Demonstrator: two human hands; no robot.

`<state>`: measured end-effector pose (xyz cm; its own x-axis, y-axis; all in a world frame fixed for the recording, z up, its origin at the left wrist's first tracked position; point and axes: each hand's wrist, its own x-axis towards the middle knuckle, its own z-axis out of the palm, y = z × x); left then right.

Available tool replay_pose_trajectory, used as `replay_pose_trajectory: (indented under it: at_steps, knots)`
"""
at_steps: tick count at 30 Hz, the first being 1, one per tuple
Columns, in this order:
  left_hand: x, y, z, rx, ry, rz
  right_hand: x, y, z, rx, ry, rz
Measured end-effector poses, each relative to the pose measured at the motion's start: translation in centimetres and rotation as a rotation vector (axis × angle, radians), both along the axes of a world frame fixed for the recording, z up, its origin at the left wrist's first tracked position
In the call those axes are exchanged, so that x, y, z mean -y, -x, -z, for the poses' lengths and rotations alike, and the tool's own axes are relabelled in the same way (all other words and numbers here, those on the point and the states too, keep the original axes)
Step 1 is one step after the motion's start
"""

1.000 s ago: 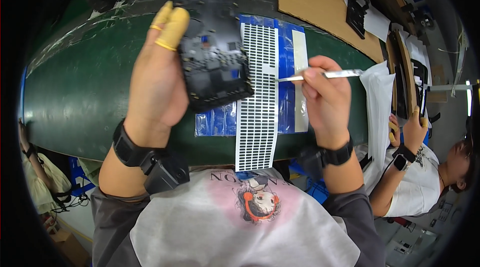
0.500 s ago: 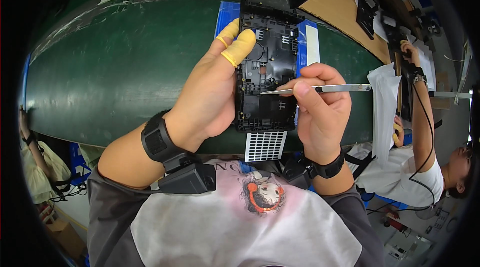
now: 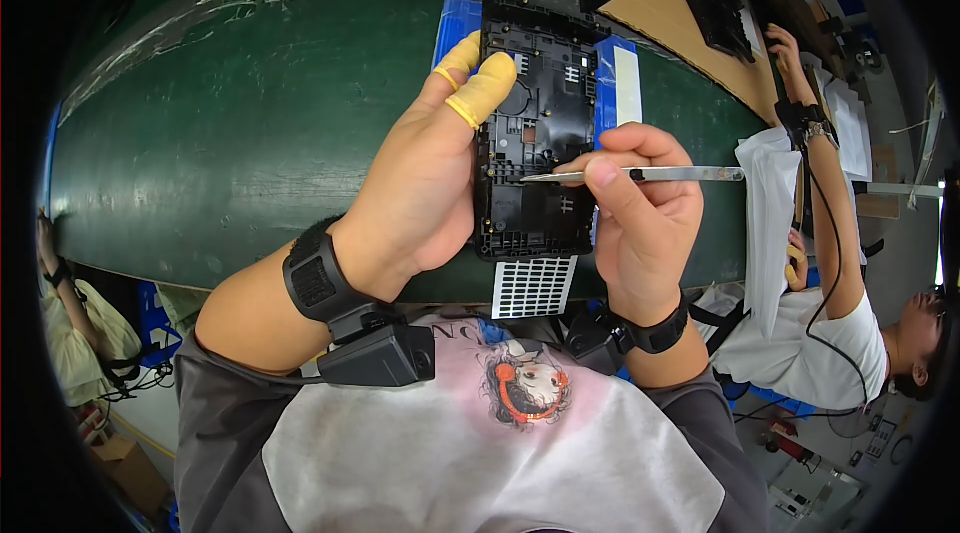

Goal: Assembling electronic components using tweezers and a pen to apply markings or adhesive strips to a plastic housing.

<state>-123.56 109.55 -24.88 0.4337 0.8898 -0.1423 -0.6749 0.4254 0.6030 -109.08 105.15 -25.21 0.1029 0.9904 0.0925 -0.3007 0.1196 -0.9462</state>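
Note:
My left hand (image 3: 430, 158) grips the left edge of a long black plastic housing (image 3: 545, 123), with yellow finger cots on two fingers. Ribs, small slots and brass-coloured inserts cover the housing's upper face, and an open frame forms its far end. My right hand (image 3: 645, 203) pinches a pair of metal tweezers (image 3: 680, 174) between thumb and fingers. Their pointed tips lie over the housing's lower middle; whether they touch it or hold anything is too small to tell. Beneath the housing's near end is a white sheet of small black rectangles (image 3: 533, 288).
A blue holder (image 3: 455, 28) lies under the housing on the green table (image 3: 250, 133). Cardboard (image 3: 655, 8) lies at the far right, with another black plastic part (image 3: 710, 3) above it. A white plastic bag (image 3: 768, 223) hangs near a co-worker's arm (image 3: 835, 223) at right.
At the far right, the black plastic part has moved up and left, and the co-worker's hand has shifted up and left. My hands and the tweezers have barely moved.

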Motion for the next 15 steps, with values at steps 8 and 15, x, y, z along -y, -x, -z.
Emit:
replay_pose_trajectory:
  at_steps: [8,15]
  knots:
    - [0.16,-0.05,0.05,-0.003,0.005,-0.004,0.19,-0.10,0.22,0.013,0.026,-0.008]
    - [0.09,0.25,0.22,-0.019,-0.041,0.069,0.16,-0.25,0.15,0.039,0.006,0.002]
